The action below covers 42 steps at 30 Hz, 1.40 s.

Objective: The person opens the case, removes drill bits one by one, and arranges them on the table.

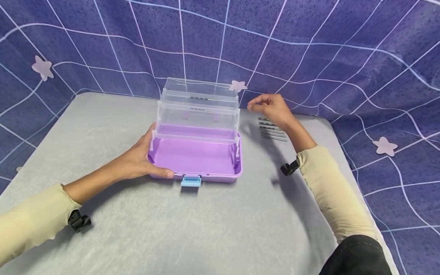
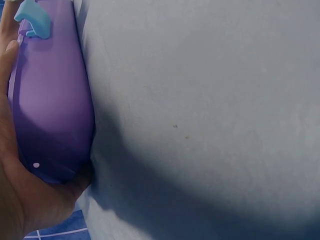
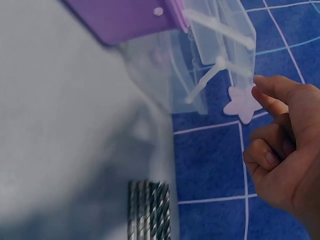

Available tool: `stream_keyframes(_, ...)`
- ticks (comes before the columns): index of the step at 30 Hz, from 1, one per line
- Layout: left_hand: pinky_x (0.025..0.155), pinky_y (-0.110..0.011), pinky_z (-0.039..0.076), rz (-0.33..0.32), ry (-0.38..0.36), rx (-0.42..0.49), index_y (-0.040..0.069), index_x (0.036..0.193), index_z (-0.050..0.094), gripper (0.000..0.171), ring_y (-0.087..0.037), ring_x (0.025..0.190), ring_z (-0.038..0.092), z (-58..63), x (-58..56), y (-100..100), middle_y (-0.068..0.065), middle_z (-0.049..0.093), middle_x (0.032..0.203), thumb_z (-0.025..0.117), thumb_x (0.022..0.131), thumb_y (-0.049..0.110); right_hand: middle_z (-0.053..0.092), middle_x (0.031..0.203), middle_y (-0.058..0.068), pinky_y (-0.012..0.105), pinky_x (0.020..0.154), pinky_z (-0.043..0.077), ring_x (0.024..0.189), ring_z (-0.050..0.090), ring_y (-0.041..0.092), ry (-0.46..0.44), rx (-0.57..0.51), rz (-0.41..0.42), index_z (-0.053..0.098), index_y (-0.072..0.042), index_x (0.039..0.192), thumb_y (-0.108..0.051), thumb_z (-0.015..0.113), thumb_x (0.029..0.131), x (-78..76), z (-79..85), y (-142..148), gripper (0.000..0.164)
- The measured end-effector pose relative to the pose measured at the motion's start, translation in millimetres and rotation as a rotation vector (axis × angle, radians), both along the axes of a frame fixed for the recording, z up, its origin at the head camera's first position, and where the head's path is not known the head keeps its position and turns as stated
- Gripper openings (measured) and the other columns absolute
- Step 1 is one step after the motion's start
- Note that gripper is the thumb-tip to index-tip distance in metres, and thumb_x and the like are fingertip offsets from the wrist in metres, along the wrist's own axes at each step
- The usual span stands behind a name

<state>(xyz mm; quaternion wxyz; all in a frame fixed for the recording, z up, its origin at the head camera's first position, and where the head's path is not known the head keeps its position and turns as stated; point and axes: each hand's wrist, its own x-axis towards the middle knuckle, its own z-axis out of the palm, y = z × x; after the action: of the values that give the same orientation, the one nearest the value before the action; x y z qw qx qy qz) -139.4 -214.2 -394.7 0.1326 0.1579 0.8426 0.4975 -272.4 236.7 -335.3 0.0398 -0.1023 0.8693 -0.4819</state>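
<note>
A purple toolbox (image 1: 196,157) with a light blue latch (image 1: 191,181) stands with its lid up and its clear tiered trays (image 1: 199,100) raised. My left hand (image 1: 139,158) grips its left end, thumb along the front rim; the left wrist view shows the hand against the purple wall (image 2: 55,95). Dark, spiral-fluted drill bit shapes (image 1: 199,98) show in the upper clear trays. Just right of the trays, my right hand (image 1: 271,108) hovers with loosely curled fingers (image 3: 272,150), nothing visible between them.
Several drill bits (image 1: 272,129) lie in a row on the grey tabletop (image 1: 220,225), right of the toolbox and below the right hand. A blue grid-patterned cloth (image 1: 261,46) with star shapes hangs close behind the table.
</note>
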Motion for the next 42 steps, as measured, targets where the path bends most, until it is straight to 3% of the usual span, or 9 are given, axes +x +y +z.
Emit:
stream_keyframes(5, 0.121, -0.064, 0.049, -0.002, 0.001, 0.001, 0.046, 0.180, 0.001, 0.161, -0.037, 0.137, 0.065, -0.9, -0.5, 1, -0.010, 0.042, 0.172, 0.113, 0.066, 0.025, 0.084, 0.104, -0.014, 0.028, 0.097, 0.053, 0.106, 0.068, 0.010, 0.021, -0.035, 0.000, 0.088, -0.011, 0.113, -0.024, 0.085, 0.101, -6.1, 6.9, -11, 0.018)
stream_keyframes(9, 0.117, -0.061, 0.053, -0.012, 0.005, 0.038, 0.048, 0.178, 0.005, 0.158, -0.035, 0.134, 0.067, -1.4, -2.0, 1, -0.006, 0.047, 0.168, 0.113, 0.066, 0.022, 0.084, 0.102, -0.016, 0.026, 0.097, 0.054, 0.109, 0.070, 0.009, 0.030, -0.066, 0.010, 0.089, -0.011, 0.111, -0.022, 0.086, 0.100, -9.9, 12.8, -20, 0.016)
stream_keyframes(17, 0.114, -0.059, 0.055, -0.023, 0.018, 0.055, 0.049, 0.178, 0.006, 0.158, -0.034, 0.133, 0.068, -2.1, -2.4, 0, -0.005, 0.050, 0.167, 0.113, 0.066, 0.021, 0.083, 0.105, -0.011, 0.023, 0.067, 0.041, 0.079, 0.053, 0.008, 0.040, -0.052, 0.039, 0.090, -0.011, 0.115, -0.020, 0.088, 0.097, -11.0, 18.0, -42, 0.020)
stream_keyframes(21, 0.113, -0.059, 0.055, -0.016, 0.011, 0.034, 0.050, 0.178, 0.006, 0.157, -0.035, 0.132, 0.068, -2.0, -1.6, 0, -0.006, 0.048, 0.168, 0.113, 0.066, 0.024, 0.072, 0.082, -0.015, 0.023, 0.060, 0.036, 0.068, 0.045, 0.005, 0.054, -0.042, 0.054, 0.090, -0.009, 0.114, -0.018, 0.089, 0.095, -13.0, 18.8, -51, 0.021)
stream_keyframes(31, 0.119, -0.063, 0.050, -0.007, 0.006, -0.004, 0.050, 0.178, 0.003, 0.159, -0.035, 0.137, 0.065, 0.0, -1.0, 0, -0.007, 0.045, 0.170, 0.113, 0.066, 0.027, 0.049, 0.065, -0.016, 0.026, 0.058, 0.030, 0.064, 0.037, 0.007, 0.103, 0.053, 0.101, 0.091, -0.013, 0.111, -0.023, 0.092, 0.094, -18.9, 27.0, -76, 0.019)
stream_keyframes(33, 0.117, -0.062, 0.052, -0.010, 0.003, 0.003, 0.050, 0.178, 0.003, 0.158, -0.036, 0.135, 0.066, 0.5, -1.0, 0, -0.008, 0.046, 0.169, 0.113, 0.066, 0.026, 0.058, 0.066, -0.015, 0.024, 0.068, 0.042, 0.074, 0.051, 0.009, 0.087, 0.083, 0.100, 0.091, -0.014, 0.110, -0.024, 0.091, 0.094, -19.1, 28.3, -81, 0.019)
stream_keyframes(35, 0.116, -0.061, 0.052, -0.010, 0.003, 0.003, 0.051, 0.178, 0.003, 0.159, -0.035, 0.134, 0.067, 0.8, -0.8, 0, -0.007, 0.046, 0.169, 0.113, 0.067, 0.026, 0.077, 0.080, -0.010, 0.026, 0.096, 0.054, 0.100, 0.069, 0.013, 0.087, 0.113, 0.106, 0.091, -0.013, 0.109, -0.024, 0.090, 0.095, -19.6, 28.8, -86, 0.018)
stream_keyframes(38, 0.114, -0.060, 0.054, -0.013, 0.001, 0.011, 0.051, 0.178, 0.004, 0.158, -0.035, 0.133, 0.068, 0.6, -0.9, 1, -0.007, 0.047, 0.168, 0.113, 0.067, 0.025, 0.088, 0.116, -0.003, 0.037, 0.131, 0.043, 0.118, 0.073, 0.019, 0.114, 0.193, 0.120, 0.091, -0.014, 0.110, -0.027, 0.089, 0.097, -21.2, 27.7, -92, 0.018)
stream_keyframes(42, 0.113, -0.059, 0.056, -0.017, 0.000, 0.020, 0.050, 0.178, 0.004, 0.158, -0.036, 0.132, 0.069, 0.3, -1.0, 1, -0.007, 0.048, 0.167, 0.113, 0.067, 0.024, 0.084, 0.132, 0.004, 0.044, 0.120, 0.053, 0.077, 0.059, 0.015, 0.155, 0.310, 0.148, 0.091, -0.018, 0.115, -0.032, 0.087, 0.099, -23.0, 27.6, -98, 0.022)
